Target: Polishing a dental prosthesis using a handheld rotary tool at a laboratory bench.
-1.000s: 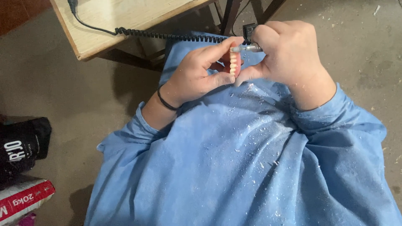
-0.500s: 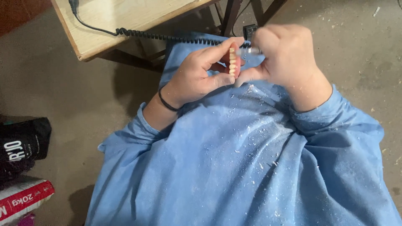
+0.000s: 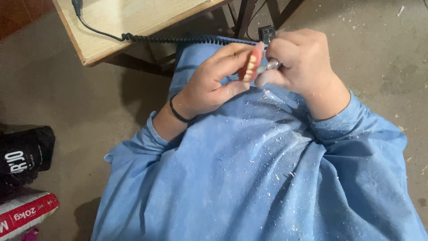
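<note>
My left hand [image 3: 211, 82] pinches a pink denture with pale teeth [image 3: 249, 67] between thumb and fingers, held on edge above my lap. A black band circles that wrist. My right hand [image 3: 301, 62] is closed around a metal handpiece [image 3: 271, 66], whose tip touches the denture's side. A black coiled cord [image 3: 178, 39] runs from behind the hands to the wooden table [image 3: 129, 20] at the top. My blue gown [image 3: 258, 178] fills the lower frame and is dusted with white shavings.
A black bag [image 3: 24, 158] and a red and white sack [image 3: 24, 214] lie on the floor at the left. Dark table legs [image 3: 245, 15] and a small black box [image 3: 267, 33] stand beyond the hands. Shavings litter the concrete floor on the right.
Both hands stay together over the lap; the right hand has shifted slightly against the denture. Nothing was picked up or released.
</note>
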